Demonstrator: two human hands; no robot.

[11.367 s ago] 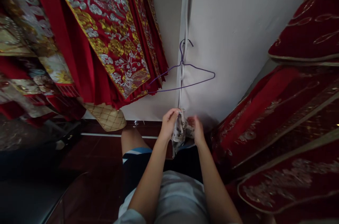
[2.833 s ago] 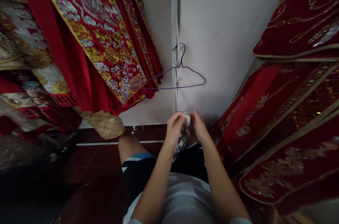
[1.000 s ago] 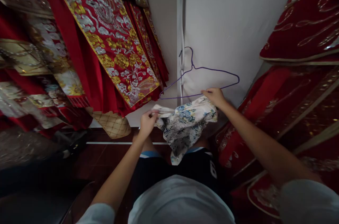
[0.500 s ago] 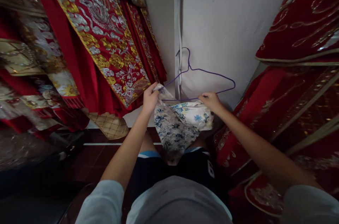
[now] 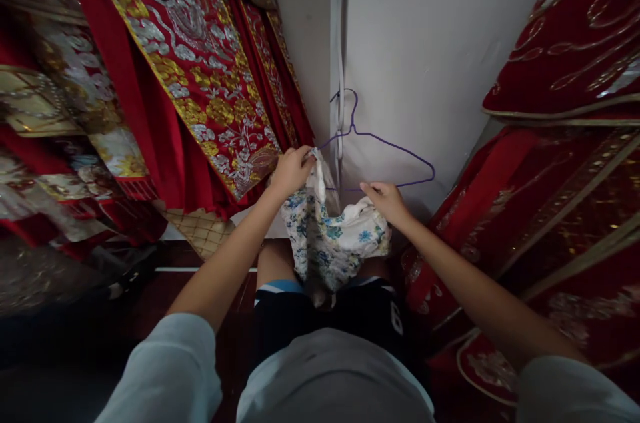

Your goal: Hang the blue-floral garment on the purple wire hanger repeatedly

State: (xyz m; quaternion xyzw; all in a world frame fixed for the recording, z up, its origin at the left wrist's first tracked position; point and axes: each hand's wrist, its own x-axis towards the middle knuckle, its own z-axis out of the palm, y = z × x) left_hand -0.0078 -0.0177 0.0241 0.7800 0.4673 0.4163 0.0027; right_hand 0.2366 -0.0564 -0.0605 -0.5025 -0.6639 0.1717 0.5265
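A white garment with blue, green and yellow flowers (image 5: 345,236) hangs bunched in front of my lap. My left hand (image 5: 294,171) is closed on its top edge, beside the left end of a purple hanger (image 5: 387,141). That end is hidden behind the hand and cloth. With fingers pinched at the hanger's lower bar, my right hand (image 5: 387,201) also rests against the right side of the garment. Whether these fingers hold cloth too I cannot tell. The hanger is upright before the wall, its hook beside a pale hanging strap (image 5: 341,63).
Red robes with gold and silver embroidery (image 5: 200,63) hang close on the left. More red beaded garments (image 5: 545,63) crowd the right side. A white wall (image 5: 425,29) stands directly ahead, and dark floor (image 5: 185,296) shows at lower left.
My left hand has moved right and slightly up, drawing the garment's edge along the hanger's left side. My right hand and the hanger have shifted a little left.
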